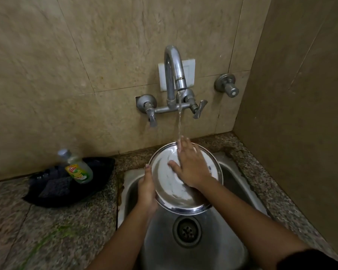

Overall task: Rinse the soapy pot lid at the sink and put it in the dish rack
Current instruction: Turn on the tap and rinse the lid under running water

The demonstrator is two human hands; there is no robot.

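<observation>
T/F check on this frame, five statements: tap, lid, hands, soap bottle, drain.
1. Water is running from the tap. True.
2. The left hand grips the pot lid at its edge. True.
3. The right hand is turning a tap handle. False: it lies flat on the lid's face, fingertips under the stream.
4. The soap bottle stands inside the sink. False: it lies in a dark tray on the counter, to the left of the sink.
5. The lid covers the drain. False: the drain shows uncovered, nearer the camera than the lid.
</observation>
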